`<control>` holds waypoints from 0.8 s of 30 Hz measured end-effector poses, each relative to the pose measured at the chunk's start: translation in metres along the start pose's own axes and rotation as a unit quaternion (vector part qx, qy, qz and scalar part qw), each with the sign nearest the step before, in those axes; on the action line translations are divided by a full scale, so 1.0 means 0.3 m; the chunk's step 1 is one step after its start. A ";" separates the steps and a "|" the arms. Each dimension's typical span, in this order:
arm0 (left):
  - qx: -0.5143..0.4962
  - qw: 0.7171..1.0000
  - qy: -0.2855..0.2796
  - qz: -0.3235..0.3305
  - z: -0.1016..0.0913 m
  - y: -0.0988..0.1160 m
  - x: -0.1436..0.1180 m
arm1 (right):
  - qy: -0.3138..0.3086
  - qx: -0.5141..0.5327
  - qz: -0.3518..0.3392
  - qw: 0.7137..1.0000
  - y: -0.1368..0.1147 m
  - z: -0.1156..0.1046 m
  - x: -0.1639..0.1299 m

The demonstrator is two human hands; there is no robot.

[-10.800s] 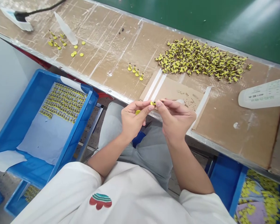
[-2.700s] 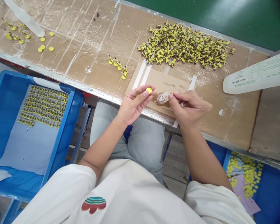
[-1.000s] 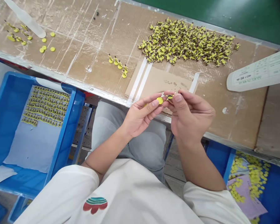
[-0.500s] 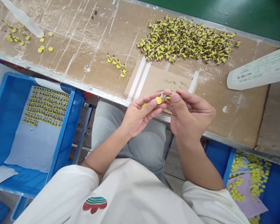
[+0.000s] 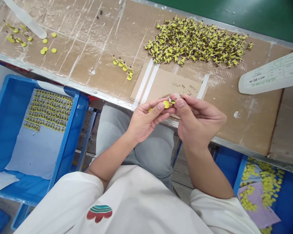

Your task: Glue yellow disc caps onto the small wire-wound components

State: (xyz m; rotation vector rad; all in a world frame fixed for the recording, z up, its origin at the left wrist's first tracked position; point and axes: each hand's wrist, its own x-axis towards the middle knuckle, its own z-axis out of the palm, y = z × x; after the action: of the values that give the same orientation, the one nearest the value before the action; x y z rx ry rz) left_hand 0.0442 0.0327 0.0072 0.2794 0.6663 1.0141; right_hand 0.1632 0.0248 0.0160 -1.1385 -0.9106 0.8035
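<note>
The left hand (image 5: 146, 122) pinches a small yellow disc (image 5: 166, 104) between thumb and forefinger, the other fingers curled loosely; a second yellow disc (image 5: 150, 110) peeks out deeper in the same hand. The right hand (image 5: 197, 120) meets it, thumb and forefinger closed on a tiny yellow-and-dark figure (image 5: 173, 102), which touches the disc. Both hands hover just over the near edge of the cardboard-covered bench (image 5: 92, 48). On the bench, beyond the hands, lies a large heap of figures (image 5: 197, 42); left of the heap stand a few finished figures on discs (image 5: 123, 66). At the bench's far left end lie loose discs (image 5: 47, 45). Below the bench's left part sits a blue tray (image 5: 70, 130) with rows of finished pieces (image 5: 48, 110). Below the bench's right part is another blue bin (image 5: 278, 195) holding yellow discs.
</note>
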 end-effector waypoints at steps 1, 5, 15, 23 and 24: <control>-0.001 1.000 0.007 -0.005 0.001 0.000 0.000 | 0.000 0.000 -0.003 1.000 -0.001 0.001 0.000; 0.012 1.000 0.006 0.007 0.002 0.002 -0.002 | -0.003 -0.002 -0.005 1.000 -0.006 0.005 -0.001; -0.014 0.999 0.028 -0.019 0.006 0.012 -0.001 | 0.002 -0.017 0.004 1.000 -0.015 0.008 -0.004; -0.003 1.000 0.024 -0.009 0.006 0.010 -0.002 | -0.001 -0.027 0.011 1.000 -0.014 0.005 -0.004; -0.001 1.000 0.019 -0.007 0.005 0.009 -0.002 | -0.001 -0.026 0.008 1.000 -0.012 0.004 -0.004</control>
State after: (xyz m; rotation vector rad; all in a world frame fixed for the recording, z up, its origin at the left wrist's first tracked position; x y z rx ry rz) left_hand 0.0431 0.0338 0.0099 0.2535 0.7004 1.0099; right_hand 0.1618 0.0235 0.0195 -1.1920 -0.9290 0.7971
